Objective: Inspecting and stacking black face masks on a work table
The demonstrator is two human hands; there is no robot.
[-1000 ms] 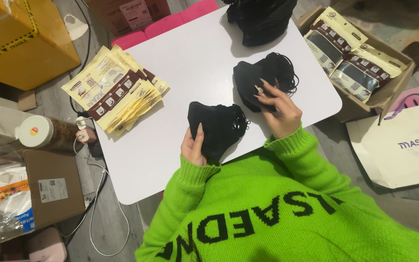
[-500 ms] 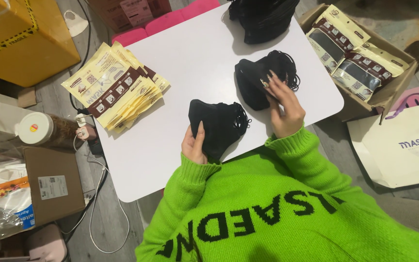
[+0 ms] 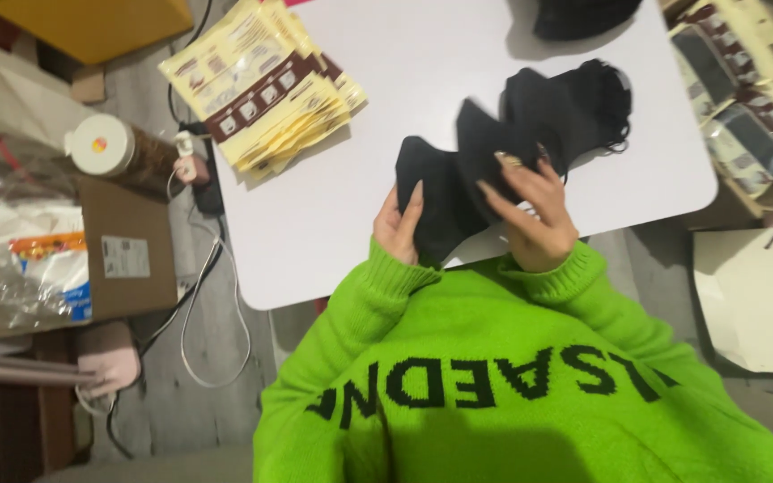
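A person in a bright green sweater (image 3: 512, 394) leans over the white table (image 3: 315, 224) at the middle of the frame. The left hand (image 3: 398, 225) rests with fingers pressed against the edge of a black mask (image 3: 436, 201) lying near the table's lower edge. The right hand (image 3: 530, 215) pinches a second black mask (image 3: 489, 148), lifted slightly and blurred, overlapping the first. Just above and to the right sits a pile of black masks (image 3: 574, 107). A fan of yellow packets (image 3: 261, 85) lies at the upper left of the table. A box of packed masks (image 3: 744, 98) stands at the right edge, a cardboard box (image 3: 123, 259) at the left
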